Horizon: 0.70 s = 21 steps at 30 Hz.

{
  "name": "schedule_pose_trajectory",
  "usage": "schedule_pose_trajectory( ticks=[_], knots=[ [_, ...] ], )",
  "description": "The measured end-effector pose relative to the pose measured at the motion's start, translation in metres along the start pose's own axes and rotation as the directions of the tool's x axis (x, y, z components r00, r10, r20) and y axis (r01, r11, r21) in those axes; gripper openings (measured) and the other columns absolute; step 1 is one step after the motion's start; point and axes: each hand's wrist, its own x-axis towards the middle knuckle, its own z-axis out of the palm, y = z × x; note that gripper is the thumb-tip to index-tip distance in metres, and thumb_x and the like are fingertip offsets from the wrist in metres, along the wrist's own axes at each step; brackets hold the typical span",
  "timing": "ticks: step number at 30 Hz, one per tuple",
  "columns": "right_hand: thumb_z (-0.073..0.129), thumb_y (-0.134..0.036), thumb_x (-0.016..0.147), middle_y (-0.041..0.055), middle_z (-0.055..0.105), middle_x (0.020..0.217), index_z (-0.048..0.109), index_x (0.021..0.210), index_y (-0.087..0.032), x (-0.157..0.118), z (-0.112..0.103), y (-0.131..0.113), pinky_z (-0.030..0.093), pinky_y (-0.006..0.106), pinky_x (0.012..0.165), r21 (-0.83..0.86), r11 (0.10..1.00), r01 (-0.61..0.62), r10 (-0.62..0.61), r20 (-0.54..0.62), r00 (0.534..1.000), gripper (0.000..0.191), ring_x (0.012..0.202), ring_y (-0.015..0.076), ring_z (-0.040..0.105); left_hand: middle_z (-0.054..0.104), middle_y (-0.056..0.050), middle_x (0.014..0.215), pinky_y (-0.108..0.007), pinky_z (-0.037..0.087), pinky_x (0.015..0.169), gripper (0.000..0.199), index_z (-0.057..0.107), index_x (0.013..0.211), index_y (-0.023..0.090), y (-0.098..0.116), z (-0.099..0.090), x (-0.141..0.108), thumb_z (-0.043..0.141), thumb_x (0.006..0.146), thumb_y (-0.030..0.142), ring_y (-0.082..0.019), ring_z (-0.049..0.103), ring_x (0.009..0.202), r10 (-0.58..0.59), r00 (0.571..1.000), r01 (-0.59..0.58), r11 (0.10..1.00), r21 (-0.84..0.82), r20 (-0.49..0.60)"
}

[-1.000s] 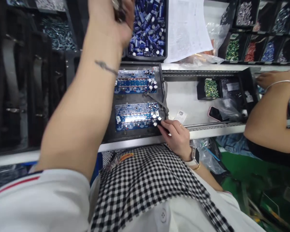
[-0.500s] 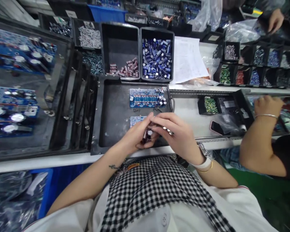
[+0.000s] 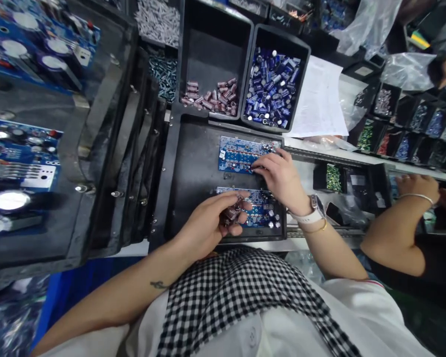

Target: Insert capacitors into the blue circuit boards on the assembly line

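My left hand (image 3: 204,220) is curled around several brown capacitors (image 3: 231,214), just in front of the lower blue circuit board (image 3: 262,208) and covering part of its left side. Over the right half of the upper blue circuit board (image 3: 238,144) is my right hand (image 3: 280,178), its thumb and fingertips pinched together at the board's surface. Whatever lies between those fingertips is hidden. Both boards rest in a black tray (image 3: 193,163), one behind the other, with small components standing on their right ends.
Behind the tray stand a bin (image 3: 215,47) of brown capacitors and a bin (image 3: 305,74) of blue ones. Stacked black trays (image 3: 107,198) with populated boards fill the left. Printed paper (image 3: 319,99) lies right of the bins. A co-worker's arm (image 3: 397,233) works at the right.
My right hand has left the left hand and moved forward onto the upper board. My left hand still holds the brown capacitors. The view has shifted and turned slightly.
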Motion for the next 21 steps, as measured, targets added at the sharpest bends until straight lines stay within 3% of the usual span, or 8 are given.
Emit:
schedule_pose_trajectory(
  ticks=[5,8,10,14,17,21],
  knots=[
    [0.045,-0.015,0.097,0.0037,0.07,0.1,0.063,0.102,-0.02,0.002,-0.005,0.0,0.031,0.05,0.115,-0.035,0.994,0.108,-0.107,0.041,0.993,0.02,0.096,0.0182,0.065,0.058,-0.005,0.076,-0.012,0.028,0.036,0.027,0.064,0.11,0.01,0.001,-0.004,-0.001,0.055,0.095,0.03,-0.007,0.048,0.053,-0.001,1.0,0.002,1.0,0.024,-0.021],
    [0.04,-0.009,0.096,0.0077,0.069,0.108,0.061,0.112,-0.017,0.003,-0.007,0.006,0.033,0.049,0.116,-0.036,0.965,0.258,-0.253,0.114,0.961,0.028,0.104,0.0191,0.063,0.054,-0.003,0.078,-0.011,0.031,0.038,0.027,0.065,0.113,0.012,-0.001,-0.005,0.002,0.058,0.094,0.03,-0.007,0.05,0.055,0.012,0.999,-0.012,1.0,0.007,-0.047],
    [0.04,-0.01,0.096,0.0086,0.069,0.111,0.06,0.118,-0.017,0.001,-0.009,0.005,0.032,0.05,0.117,-0.003,0.955,0.296,-0.294,0.115,0.949,0.031,0.106,0.019,0.063,0.053,-0.002,0.081,-0.011,0.032,0.039,0.026,0.066,0.115,0.014,-0.001,-0.005,0.003,0.058,0.093,0.026,-0.007,0.051,0.058,0.037,0.997,-0.037,0.999,0.001,-0.072],
    [0.056,-0.026,0.095,0.0069,0.068,0.12,0.056,0.127,-0.021,-0.004,-0.024,-0.024,0.035,0.048,0.116,0.206,0.967,0.15,-0.157,0.02,0.987,0.033,0.114,0.0194,0.061,0.054,-0.003,0.084,-0.013,0.032,0.038,0.034,0.06,0.127,0.019,0.0,-0.003,0.0,0.055,0.093,0.02,-0.009,0.053,0.058,0.084,0.994,-0.084,0.996,0.009,-0.067],
    [0.058,-0.031,0.094,0.0018,0.071,0.109,0.061,0.118,-0.024,-0.004,-0.034,-0.048,0.04,0.043,0.111,0.322,0.939,0.118,-0.158,0.102,0.982,0.025,0.103,0.0169,0.064,0.054,-0.002,0.079,-0.014,0.03,0.037,0.039,0.056,0.131,0.022,0.002,-0.002,-0.003,0.057,0.093,0.023,-0.01,0.053,0.056,0.065,0.998,-0.065,0.998,-0.026,0.003],
    [0.05,-0.024,0.097,0.0026,0.071,0.1,0.065,0.109,-0.024,0.008,-0.022,-0.043,0.031,0.051,0.113,0.037,0.998,0.055,-0.057,0.036,0.998,0.019,0.095,0.0186,0.064,0.057,-0.006,0.086,-0.019,0.048,0.05,0.023,0.063,0.111,0.01,0.003,-0.003,0.0,0.052,0.096,0.025,-0.011,0.057,0.067,0.012,0.997,-0.022,0.989,-0.149,-0.07]
  ],
)
